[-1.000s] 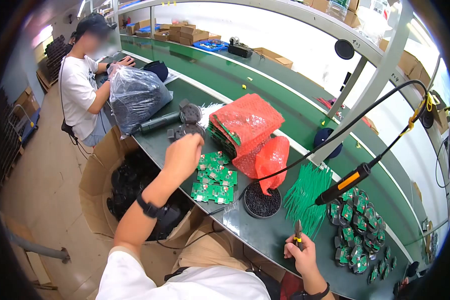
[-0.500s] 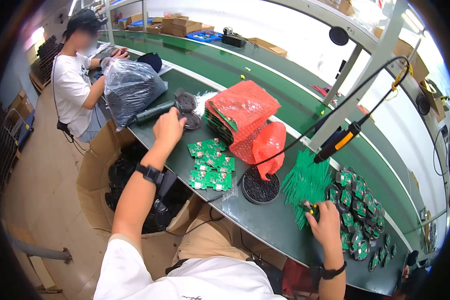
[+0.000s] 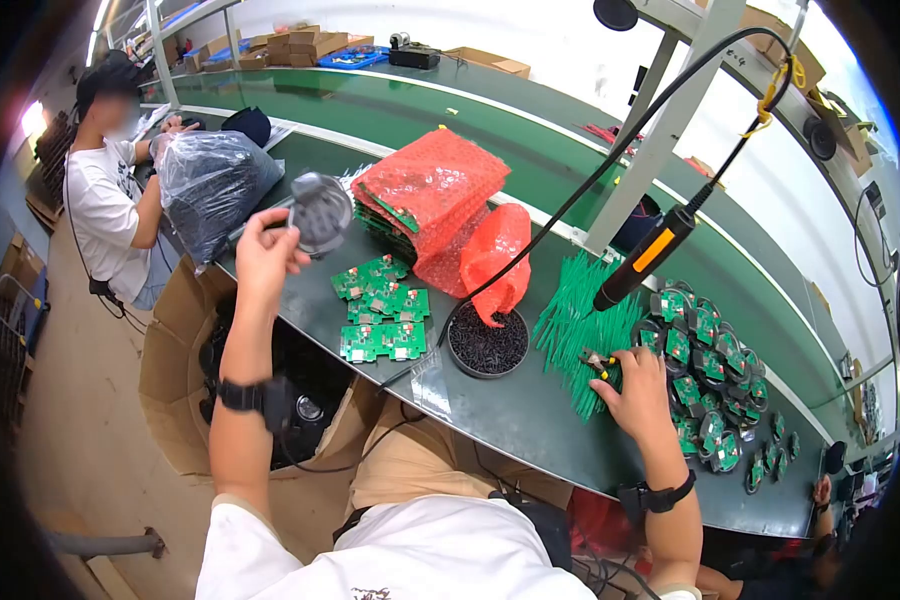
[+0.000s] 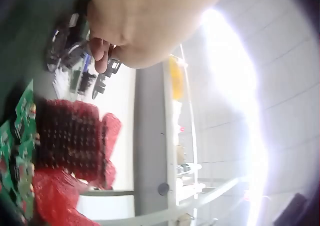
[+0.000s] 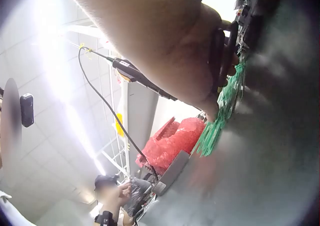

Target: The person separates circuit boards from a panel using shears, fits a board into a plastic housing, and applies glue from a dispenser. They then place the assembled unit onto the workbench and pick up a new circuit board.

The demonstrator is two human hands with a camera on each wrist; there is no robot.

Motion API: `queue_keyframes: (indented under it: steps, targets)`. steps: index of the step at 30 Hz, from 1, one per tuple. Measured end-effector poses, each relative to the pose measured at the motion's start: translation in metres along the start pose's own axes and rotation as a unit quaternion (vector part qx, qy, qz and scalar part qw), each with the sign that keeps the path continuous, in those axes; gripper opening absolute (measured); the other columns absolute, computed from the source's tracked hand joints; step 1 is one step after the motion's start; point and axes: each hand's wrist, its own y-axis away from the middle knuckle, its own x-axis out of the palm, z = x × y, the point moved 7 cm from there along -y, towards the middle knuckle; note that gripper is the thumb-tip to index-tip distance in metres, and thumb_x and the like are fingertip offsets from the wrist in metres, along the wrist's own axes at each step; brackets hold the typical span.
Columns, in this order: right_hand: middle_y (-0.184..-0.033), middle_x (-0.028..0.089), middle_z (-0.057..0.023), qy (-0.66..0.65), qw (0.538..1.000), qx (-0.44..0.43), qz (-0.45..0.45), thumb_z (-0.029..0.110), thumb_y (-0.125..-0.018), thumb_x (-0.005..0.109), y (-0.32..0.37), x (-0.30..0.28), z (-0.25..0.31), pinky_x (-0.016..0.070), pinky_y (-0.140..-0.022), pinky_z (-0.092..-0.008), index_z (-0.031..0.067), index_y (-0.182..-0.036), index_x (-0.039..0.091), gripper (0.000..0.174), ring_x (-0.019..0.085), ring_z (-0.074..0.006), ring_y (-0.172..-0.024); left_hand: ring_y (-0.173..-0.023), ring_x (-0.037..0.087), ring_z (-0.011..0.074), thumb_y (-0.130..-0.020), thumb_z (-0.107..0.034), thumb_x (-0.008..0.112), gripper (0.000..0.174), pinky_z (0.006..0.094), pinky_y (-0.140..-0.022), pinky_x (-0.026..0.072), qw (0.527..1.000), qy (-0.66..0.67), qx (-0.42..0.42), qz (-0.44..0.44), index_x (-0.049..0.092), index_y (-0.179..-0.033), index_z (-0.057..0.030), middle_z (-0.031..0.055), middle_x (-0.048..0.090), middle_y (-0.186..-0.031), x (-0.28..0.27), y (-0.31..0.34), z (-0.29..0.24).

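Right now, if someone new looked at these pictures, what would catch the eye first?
The bright red bubble wrap heaped mid-bench stands out most. The left hand holds up a round dark part beside it. The right hand grips small pliers over a spread of green ties.
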Motion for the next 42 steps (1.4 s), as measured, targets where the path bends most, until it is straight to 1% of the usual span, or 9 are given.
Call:
queue_keyframes:
  steps: [7, 12, 21, 22, 27, 32, 35, 40, 42]
  targets:
    - [-0.109, 0.06, -0.0158, -0.022, 1.0, -0.008, -0.021, 0.027, -0.075, 0.085, -0.009, -0.01, 0.002, 0.0449, -0.094, -0.047, 0.0022, -0.111, 0.067, 0.047, 0.057, -0.0374, -0.104, -0.061, 0.067, 0.0118, -0.093, 0.0, 0.066, 0.034, 0.0234, -0.053, 0.0531, 0.922, 0.026, -0.165, 0.348, 0.061, -0.126, -0.0063, 0.004, 0.064, -0.09, 0.104, 0.189, -0.024]
    - [-0.104, 0.063, -0.0146, -0.036, 0.996, -0.07, -0.042, 0.022, -0.069, 0.089, -0.034, -0.013, 0.015, 0.0455, -0.091, -0.0478, 0.0044, -0.1, 0.071, 0.04, 0.057, -0.0378, -0.101, -0.067, 0.072, 0.0136, -0.096, 0.001, 0.063, 0.029, 0.0286, -0.056, 0.0547, 0.877, -0.025, -0.047, 0.478, 0.06, -0.124, -0.003, 0.0081, 0.065, -0.093, 0.173, 0.239, -0.009]
    - [-0.101, 0.065, -0.0155, -0.093, 0.986, -0.064, -0.125, 0.022, -0.062, 0.094, -0.065, 0.011, -0.006, 0.0494, -0.089, -0.0476, 0.0023, -0.101, 0.072, 0.049, 0.059, -0.0389, -0.102, -0.072, 0.07, 0.0228, -0.092, -0.004, 0.068, 0.027, 0.036, -0.066, 0.0545, 0.907, -0.087, 0.09, 0.402, 0.064, -0.119, -0.0042, 0.0131, 0.063, -0.096, 0.198, 0.241, 0.0]
    - [-0.105, 0.066, -0.0157, -0.115, 0.986, -0.052, -0.109, 0.022, -0.066, 0.092, -0.067, 0.015, -0.008, 0.0482, -0.092, -0.0483, 0.0034, -0.101, 0.072, 0.044, 0.059, -0.0393, -0.104, -0.075, 0.069, 0.0264, -0.091, -0.008, 0.07, 0.027, 0.0385, -0.07, 0.0544, 0.904, -0.128, 0.161, 0.376, 0.065, -0.118, -0.005, 0.014, 0.063, -0.098, 0.194, 0.242, -0.007]
    - [-0.11, 0.065, -0.0192, -0.111, 0.987, -0.07, -0.096, 0.015, -0.079, 0.082, -0.067, 0.008, -0.013, 0.0484, -0.093, -0.0454, 0.0008, -0.107, 0.067, 0.034, 0.061, -0.038, -0.107, -0.082, 0.066, 0.0343, -0.089, -0.017, 0.075, 0.029, 0.0426, -0.074, 0.0538, 0.908, -0.155, 0.172, 0.349, 0.068, -0.115, -0.0067, 0.0149, 0.064, -0.1, 0.168, 0.236, -0.016]
    - [-0.085, 0.069, -0.0066, -0.211, 0.96, 0.101, -0.151, 0.004, -0.089, 0.071, -0.031, -0.046, -0.019, 0.0507, -0.068, -0.0278, -0.0004, -0.095, 0.068, 0.008, 0.063, -0.0126, -0.072, -0.089, 0.068, 0.0367, -0.087, -0.017, 0.075, 0.022, 0.0457, -0.075, 0.0547, 0.928, -0.219, 0.172, 0.247, 0.069, -0.107, -0.008, 0.0135, 0.067, -0.1, 0.117, 0.201, -0.026]
    - [-0.088, 0.07, -0.0088, -0.375, 0.922, 0.098, -0.013, 0.005, -0.088, 0.072, -0.007, -0.03, 0.008, 0.0532, -0.067, -0.0293, -0.0007, -0.094, 0.07, 0.009, 0.068, -0.0164, -0.078, -0.101, 0.061, 0.0333, -0.073, -0.013, 0.083, 0.035, 0.0434, -0.085, 0.051, 0.88, -0.403, 0.233, 0.093, 0.07, -0.105, -0.0076, 0.0094, 0.065, -0.106, 0.079, 0.163, -0.035]
    - [-0.122, 0.065, -0.0151, -0.285, 0.953, -0.062, 0.085, 0.01, -0.085, 0.077, -0.004, -0.02, 0.093, 0.0575, -0.079, -0.0362, 0.0029, -0.123, 0.064, 0.041, 0.067, -0.0294, -0.102, -0.109, 0.057, 0.0324, -0.062, -0.016, 0.089, 0.056, 0.0433, -0.095, 0.0491, 0.856, -0.412, 0.256, 0.177, 0.071, -0.115, -0.0055, 0.0099, 0.064, -0.12, 0.06, 0.153, -0.016]
    - [-0.12, 0.065, -0.0147, -0.232, 0.965, -0.103, 0.067, 0.011, -0.084, 0.078, -0.005, -0.01, 0.1, 0.0561, -0.084, -0.0379, 0.0028, -0.122, 0.064, 0.042, 0.065, -0.0314, -0.105, -0.11, 0.058, 0.0322, -0.062, -0.017, 0.088, 0.056, 0.043, -0.095, 0.0492, 0.86, -0.404, 0.249, 0.189, 0.072, -0.114, -0.0061, 0.009, 0.064, -0.121, 0.055, 0.156, -0.015]
